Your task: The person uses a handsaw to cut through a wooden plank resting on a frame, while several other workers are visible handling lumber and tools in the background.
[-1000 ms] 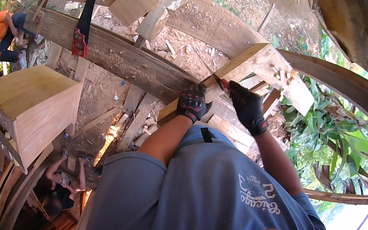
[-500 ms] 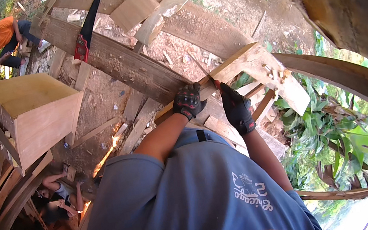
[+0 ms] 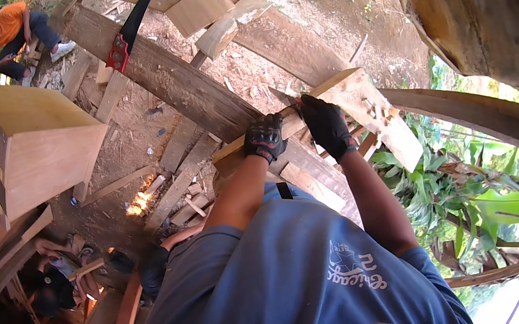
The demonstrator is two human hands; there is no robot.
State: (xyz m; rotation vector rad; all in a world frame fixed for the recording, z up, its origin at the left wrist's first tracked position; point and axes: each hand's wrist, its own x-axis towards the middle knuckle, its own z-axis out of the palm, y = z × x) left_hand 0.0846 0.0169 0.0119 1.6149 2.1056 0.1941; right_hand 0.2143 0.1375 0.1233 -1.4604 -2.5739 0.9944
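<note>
Head view: clock directions run from the centre of the view. The left hand (image 3: 264, 139), in a black glove, sits just above the centre at 12 o'clock. It lies on the timber (image 3: 229, 155), fingers close together and bent over the top, knuckles up; with the palm hidden, I cannot tell whether it clamps the wood or only presses it. The right hand (image 3: 327, 123), gloved alike, is nearby at 2 o'clock. It is closed around the grip end of a tool (image 3: 281, 96), whose thin blade sticks out toward 11 o'clock, past the far edge of the timber; the glove hides the grip itself.

The timber slants through both hands, from near the centre toward 2 o'clock, where a pale board (image 3: 404, 141) is at its end. The tool meets it between the two hands, nearer the right.

A dark plank (image 3: 192, 85) runs from the left hand toward 11 o'clock, with a red-handled saw (image 3: 131, 29) lying across its upper part. A wood block (image 3: 199, 8) is at 12 o'clock, near the top. A box (image 3: 50, 159) stands between 9 and 10 o'clock, and a person in orange (image 3: 11, 23) crouches at 10. Leaves (image 3: 441, 183) fill the space between 3 and 4.
</note>
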